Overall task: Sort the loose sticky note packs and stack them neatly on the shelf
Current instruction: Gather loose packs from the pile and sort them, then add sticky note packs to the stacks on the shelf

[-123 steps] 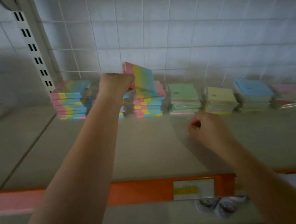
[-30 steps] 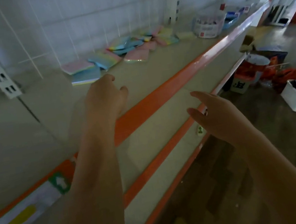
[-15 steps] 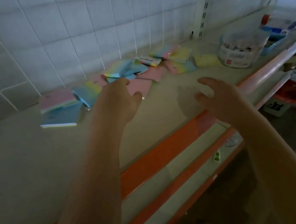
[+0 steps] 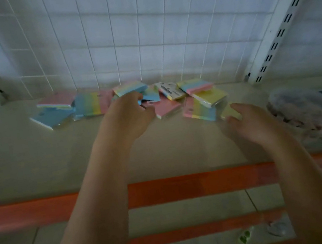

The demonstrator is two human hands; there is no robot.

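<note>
Several loose sticky note packs lie jumbled at the back of the shelf (image 4: 35, 162). Among them are a blue pack (image 4: 51, 117), a rainbow pack (image 4: 90, 104), a pink pack (image 4: 167, 107) and a pale yellow pack (image 4: 229, 111). My left hand (image 4: 127, 116) reaches into the middle of the pile with its fingers curled down among the packs, just below another rainbow pack (image 4: 129, 87). Whether it grips one is hidden. My right hand (image 4: 248, 122) is spread open at the pile's right end, fingertips at the yellow pack.
A white wire grid (image 4: 141, 30) backs the shelf, with slotted uprights (image 4: 280, 29) at both sides. A clear round tub (image 4: 301, 110) stands right of the pile. An orange price rail (image 4: 187, 186) runs along the front edge, with lower shelves beneath.
My view has turned from the stacked packs to face the loose pile. Both hands, empty, have moved forward: the left into the packs, the right to the yellow pack.
</note>
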